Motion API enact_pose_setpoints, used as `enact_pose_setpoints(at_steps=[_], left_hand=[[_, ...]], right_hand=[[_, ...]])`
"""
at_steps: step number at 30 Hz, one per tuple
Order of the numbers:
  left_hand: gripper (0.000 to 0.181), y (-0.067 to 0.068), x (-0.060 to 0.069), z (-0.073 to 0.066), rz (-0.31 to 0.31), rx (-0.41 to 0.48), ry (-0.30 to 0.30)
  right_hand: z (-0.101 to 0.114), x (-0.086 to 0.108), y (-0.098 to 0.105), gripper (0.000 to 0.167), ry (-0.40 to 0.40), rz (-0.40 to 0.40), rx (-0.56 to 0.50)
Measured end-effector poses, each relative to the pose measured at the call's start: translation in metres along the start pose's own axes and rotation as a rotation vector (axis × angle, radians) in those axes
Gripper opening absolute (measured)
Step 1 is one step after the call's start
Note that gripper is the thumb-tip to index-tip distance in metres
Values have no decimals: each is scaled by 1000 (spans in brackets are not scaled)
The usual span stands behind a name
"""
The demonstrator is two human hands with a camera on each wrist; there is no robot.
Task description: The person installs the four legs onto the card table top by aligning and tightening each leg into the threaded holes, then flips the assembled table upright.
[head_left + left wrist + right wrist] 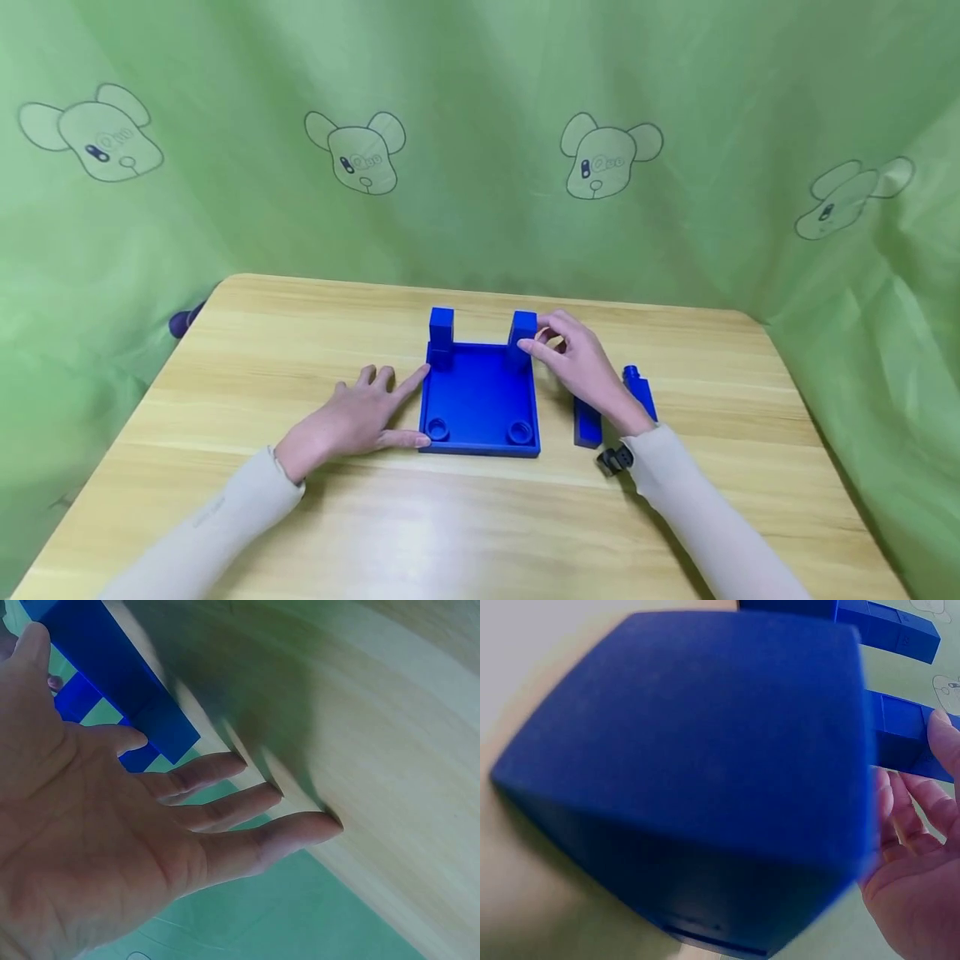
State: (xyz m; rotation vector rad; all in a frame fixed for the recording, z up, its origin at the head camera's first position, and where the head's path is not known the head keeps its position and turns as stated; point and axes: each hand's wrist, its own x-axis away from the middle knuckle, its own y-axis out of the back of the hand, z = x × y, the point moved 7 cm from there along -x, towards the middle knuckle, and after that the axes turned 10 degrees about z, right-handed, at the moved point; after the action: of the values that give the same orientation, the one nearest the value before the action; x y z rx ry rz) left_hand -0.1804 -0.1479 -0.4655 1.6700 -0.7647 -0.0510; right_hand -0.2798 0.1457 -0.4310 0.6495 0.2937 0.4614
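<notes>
A blue square panel (480,396) with a raised rim lies on the table, sockets uppermost. Two square blue legs stand upright at its far corners, the left leg (442,329) and the right leg (524,325). My right hand (581,362) pinches the right leg between thumb and fingers. Spread out, my left hand (360,421) touches the panel's left edge with thumb and index finger. Round sockets show at both near corners, the left socket (437,430) and the right socket (521,432).
Right of the panel lie two loose blue legs, one (588,425) partly under my right wrist, the other (641,396) with a threaded end. A black device (615,460) sits at my right cuff. Green curtain (480,225) hangs behind the wooden table (360,525).
</notes>
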Motion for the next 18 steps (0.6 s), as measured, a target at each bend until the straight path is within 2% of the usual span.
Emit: enact_pose_setpoints(at_steps=[5,12,18], left_hand=[[106,-1,1,-1,-10,8,-3],[105,0,1,-1,-7,4,-2],[106,-1,1,-1,0,6,1]], right_hand=[[1,1,1,31,-8,20,16],[0,3,1,31,-67,28,-9],[2,2,-1,30,-32,32,-8]])
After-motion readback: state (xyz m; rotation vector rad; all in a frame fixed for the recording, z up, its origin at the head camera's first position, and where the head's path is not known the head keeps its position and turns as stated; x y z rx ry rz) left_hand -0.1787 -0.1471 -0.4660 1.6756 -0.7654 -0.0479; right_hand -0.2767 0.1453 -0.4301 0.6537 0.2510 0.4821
